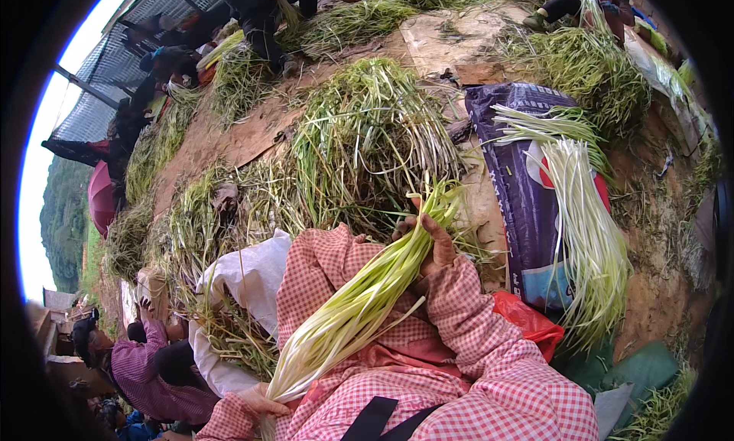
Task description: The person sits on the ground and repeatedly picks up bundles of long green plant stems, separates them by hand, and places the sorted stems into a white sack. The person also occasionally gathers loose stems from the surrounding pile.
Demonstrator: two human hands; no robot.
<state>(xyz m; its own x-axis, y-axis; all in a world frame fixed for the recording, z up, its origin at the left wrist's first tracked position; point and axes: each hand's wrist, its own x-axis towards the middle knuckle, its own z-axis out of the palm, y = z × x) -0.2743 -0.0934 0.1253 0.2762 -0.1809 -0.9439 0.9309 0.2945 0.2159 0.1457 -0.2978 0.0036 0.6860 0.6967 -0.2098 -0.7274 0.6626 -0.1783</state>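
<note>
A long bundle of pale leafy stalks, probably garlic chives [355,303], lies diagonally across the red-and-white checked clothing. At the lower left, my left hand [262,399] closes around its white ends. My right hand [437,243] holds the bundle near its yellow-green leaf tips, with darkened fingers on both sides of the leaves. Beyond it stands a large heap of uncleaned stalks [373,137], green and brown, partly hidden low down by the clothing. On the right, a pile of clean white stalks [585,223] rests on a purple printed sack [516,211].
A red plastic bag [524,320] lies beside my right sleeve, and a white sack [252,274] sits to the left. A person in purple checks [146,366] is at the lower left. Other people work among more heaps [590,74] farther off. A pink umbrella [101,197] stands far left.
</note>
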